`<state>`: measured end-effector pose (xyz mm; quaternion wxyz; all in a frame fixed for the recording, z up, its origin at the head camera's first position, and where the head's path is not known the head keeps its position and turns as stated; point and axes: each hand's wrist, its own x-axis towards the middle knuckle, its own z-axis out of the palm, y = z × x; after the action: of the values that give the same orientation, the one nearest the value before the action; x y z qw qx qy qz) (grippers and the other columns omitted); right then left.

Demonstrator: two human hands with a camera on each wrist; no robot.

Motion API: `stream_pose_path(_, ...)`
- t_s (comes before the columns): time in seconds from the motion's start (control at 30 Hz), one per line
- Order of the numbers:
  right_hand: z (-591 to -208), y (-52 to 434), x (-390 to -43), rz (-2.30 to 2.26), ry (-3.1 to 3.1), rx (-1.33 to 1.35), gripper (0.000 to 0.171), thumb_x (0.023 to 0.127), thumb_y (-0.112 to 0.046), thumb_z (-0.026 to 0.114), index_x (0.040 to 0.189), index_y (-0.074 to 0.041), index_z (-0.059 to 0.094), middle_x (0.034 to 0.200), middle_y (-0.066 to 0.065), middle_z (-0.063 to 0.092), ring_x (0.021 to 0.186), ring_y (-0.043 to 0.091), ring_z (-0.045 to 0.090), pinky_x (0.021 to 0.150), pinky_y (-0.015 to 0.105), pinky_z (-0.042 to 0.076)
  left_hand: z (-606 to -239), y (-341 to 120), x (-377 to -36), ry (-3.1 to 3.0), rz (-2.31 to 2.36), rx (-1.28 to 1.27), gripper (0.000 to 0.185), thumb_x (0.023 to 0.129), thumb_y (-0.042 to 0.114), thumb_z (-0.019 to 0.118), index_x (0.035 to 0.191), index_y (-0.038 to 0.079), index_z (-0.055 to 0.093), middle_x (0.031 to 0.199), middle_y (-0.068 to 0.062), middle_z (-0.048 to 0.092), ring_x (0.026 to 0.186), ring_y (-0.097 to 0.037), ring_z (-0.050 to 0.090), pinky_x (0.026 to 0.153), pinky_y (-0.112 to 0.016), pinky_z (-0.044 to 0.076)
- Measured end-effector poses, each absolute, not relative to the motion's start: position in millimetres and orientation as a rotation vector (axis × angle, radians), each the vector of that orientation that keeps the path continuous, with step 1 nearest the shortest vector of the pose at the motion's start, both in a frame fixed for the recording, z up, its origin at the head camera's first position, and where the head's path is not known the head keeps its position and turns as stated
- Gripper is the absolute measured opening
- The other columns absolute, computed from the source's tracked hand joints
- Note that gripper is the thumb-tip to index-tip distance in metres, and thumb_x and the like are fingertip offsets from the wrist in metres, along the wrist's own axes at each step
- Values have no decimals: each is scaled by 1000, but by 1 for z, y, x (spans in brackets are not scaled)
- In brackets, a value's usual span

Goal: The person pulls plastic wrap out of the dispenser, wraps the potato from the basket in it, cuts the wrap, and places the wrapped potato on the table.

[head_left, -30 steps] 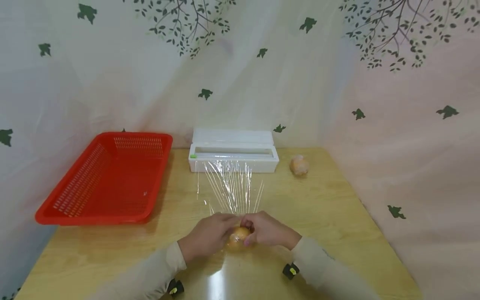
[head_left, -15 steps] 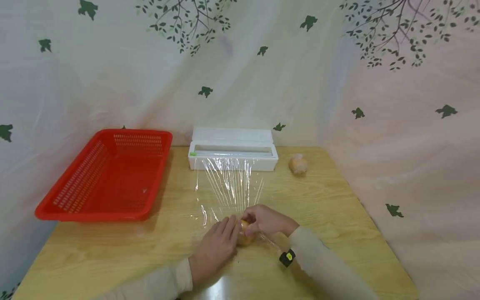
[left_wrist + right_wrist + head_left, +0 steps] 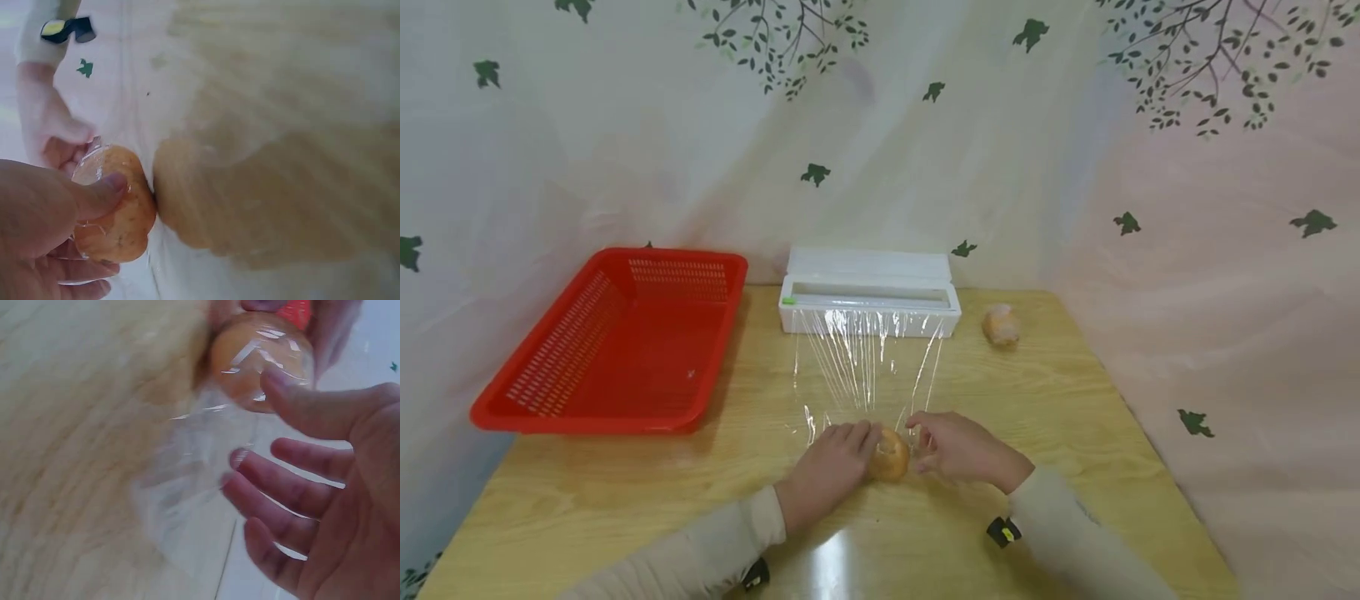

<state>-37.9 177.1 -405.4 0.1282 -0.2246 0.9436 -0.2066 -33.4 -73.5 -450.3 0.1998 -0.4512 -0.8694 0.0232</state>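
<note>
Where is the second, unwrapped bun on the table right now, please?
In the head view the bun sits at the far right of the table, just right of the white film dispenser, well beyond both hands.

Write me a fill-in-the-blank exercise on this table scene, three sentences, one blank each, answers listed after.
1. The cling film stretches from the white dispenser box down to the round bun held between the two ____.
2. The basket on the table's left side is coloured ____.
3. The left hand grips the bun with its ____ pressed on top, as the left wrist view shows.

Missing words: hands; red; thumb
</note>
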Motion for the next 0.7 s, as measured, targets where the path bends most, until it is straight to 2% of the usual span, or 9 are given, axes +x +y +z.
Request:
stream_pose_path(0.1, -411, 169, -28, -407, 2954, -778, 38, 87, -22, 79, 118, -9, 62, 103, -2, 63, 97, 17, 60, 84, 37, 53, -449, -75, -38, -2456, 61, -1278, 57, 90, 19, 75, 138, -2, 55, 118, -13, 63, 101, -23, 66, 89, -33, 55)
stream_pose_path(0.17, -415, 160, -23, -302, 3063, -924, 36, 87, -24, 78, 115, -8, 64, 106, 2, 61, 101, 19, 58, 88, 36, 52, -448, -75, -40, -2474, 44, -1284, 56, 90, 18, 75, 138, -2, 55, 117, -12, 63, 100, -22, 66, 88, -32, 56)
stream_pose_path(0.3, -422, 138, -15, -152, 3128, -1194, 59, 85, -35, 80, 127, 3, 62, 117, 11, 59, 107, 25, 58, 96, 37, 50, -447, -75, -44, -2540, 14, -1290, 58, 86, 11, 76, 139, -3, 55, 121, -13, 63, 102, -24, 65, 87, -33, 56)
stream_pose_path(0.4, -430, 128, -13, -98, 3165, -1208, 75, 82, -39, 83, 135, 7, 56, 123, 15, 58, 113, 28, 57, 102, 39, 48, -448, -74, -49, -2584, -45, -1276, 55, 88, 12, 74, 138, -3, 56, 123, -14, 64, 101, -25, 66, 84, -35, 57)
stream_pose_path(0.5, -437, 125, -17, -80, 3216, -1183, 71, 82, -34, 83, 134, 7, 56, 120, 15, 58, 111, 28, 56, 101, 37, 48, -449, -74, -58, -2639, -173, -1290, 54, 94, 25, 70, 139, -3, 55, 124, -15, 65, 103, -28, 66, 82, -38, 58)
stream_pose_path(0.6, -440, 124, -24, -72, 3236, -1178, 65, 85, -31, 81, 132, 7, 57, 116, 14, 59, 107, 27, 56, 97, 36, 50, -445, -75, -68, -2726, -296, -1335, 66, 96, 42, 65, 143, -2, 51, 133, -16, 61, 114, -31, 62, 88, -44, 56)
stream_pose_path(0.7, -438, 123, -32, -66, 3231, -1144, 62, 87, -35, 77, 129, 6, 59, 114, 14, 59, 104, 27, 57, 93, 36, 52, -441, -78, -77, -2815, -350, -1357, 83, 95, 56, 60, 150, -3, 41, 151, -19, 45, 131, -37, 51, 98, -51, 50)
